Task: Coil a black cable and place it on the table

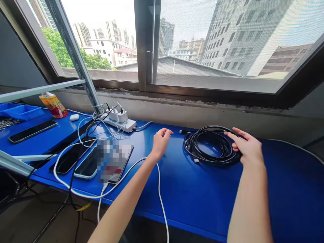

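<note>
A coil of black cable [202,158] lies on the blue tabletop [182,189], with its connectors at the left side. My right hand [249,148] is at the coil's right edge. A stretch of the cable runs between its thumb and index finger, while the other fingers curl in by the loops. To the left of the coil, my left hand [161,143] hovers above the table, its fingers curled together and nothing visible in them. A loose black connector [186,131] sits between this hand and the coil.
Several phones, one a dark phone [32,131], lie at the left. Behind them stands a white power strip [118,121] with chargers. A white cable [160,182] hangs over the front edge. A metal frame [76,50], snack pouch [53,105] and blue trays [22,111] are farther left.
</note>
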Motion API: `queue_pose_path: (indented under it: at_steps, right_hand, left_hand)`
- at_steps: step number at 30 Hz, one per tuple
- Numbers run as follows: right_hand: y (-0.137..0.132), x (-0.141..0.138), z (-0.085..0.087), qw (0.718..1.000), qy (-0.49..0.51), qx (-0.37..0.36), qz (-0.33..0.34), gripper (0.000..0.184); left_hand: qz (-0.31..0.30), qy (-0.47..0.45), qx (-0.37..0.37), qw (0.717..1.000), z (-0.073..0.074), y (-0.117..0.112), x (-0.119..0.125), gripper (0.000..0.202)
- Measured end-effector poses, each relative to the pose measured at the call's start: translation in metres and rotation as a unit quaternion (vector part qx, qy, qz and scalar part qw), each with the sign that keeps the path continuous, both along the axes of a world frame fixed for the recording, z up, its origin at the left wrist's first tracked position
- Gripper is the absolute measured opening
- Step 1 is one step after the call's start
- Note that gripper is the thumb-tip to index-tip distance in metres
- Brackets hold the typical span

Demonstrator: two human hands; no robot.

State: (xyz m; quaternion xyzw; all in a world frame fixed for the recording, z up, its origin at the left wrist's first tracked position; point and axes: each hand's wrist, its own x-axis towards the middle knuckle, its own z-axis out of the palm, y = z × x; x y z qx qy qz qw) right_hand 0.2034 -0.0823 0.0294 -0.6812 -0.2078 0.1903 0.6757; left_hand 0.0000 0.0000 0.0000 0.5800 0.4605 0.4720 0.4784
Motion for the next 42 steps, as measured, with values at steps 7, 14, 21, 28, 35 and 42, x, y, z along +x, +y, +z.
queue_pose_path:
  at_steps: [7,14,21,28,35,42]
  right_hand:
    - [-0.007,-0.035,0.037,0.986,0.046,0.060,0.148,0.057]
    - [0.021,-0.071,0.016,0.929,-0.063,0.129,0.342,0.061]
    - [0.042,-0.102,-0.013,0.873,-0.227,0.124,0.414,0.061]
    - [0.045,-0.104,-0.023,0.883,-0.245,0.021,0.401,0.059]
    - [0.047,-0.108,-0.016,0.876,-0.184,0.041,0.443,0.049]
    - [0.067,-0.121,0.023,0.891,-0.115,0.106,0.426,0.069]
  left_hand:
    - [-0.030,0.011,0.082,0.996,0.002,-0.010,0.001,0.023]
    - [-0.052,-0.030,0.096,0.994,0.004,-0.010,0.001,0.048]
    - [-0.015,-0.141,0.016,0.990,0.012,-0.001,-0.010,0.056]
    - [-0.011,-0.190,-0.012,0.982,0.018,0.009,-0.025,0.029]
    - [-0.013,-0.219,-0.003,0.976,0.019,0.016,-0.034,0.028]
    - [-0.007,-0.256,-0.018,0.966,0.021,0.020,-0.041,0.041]
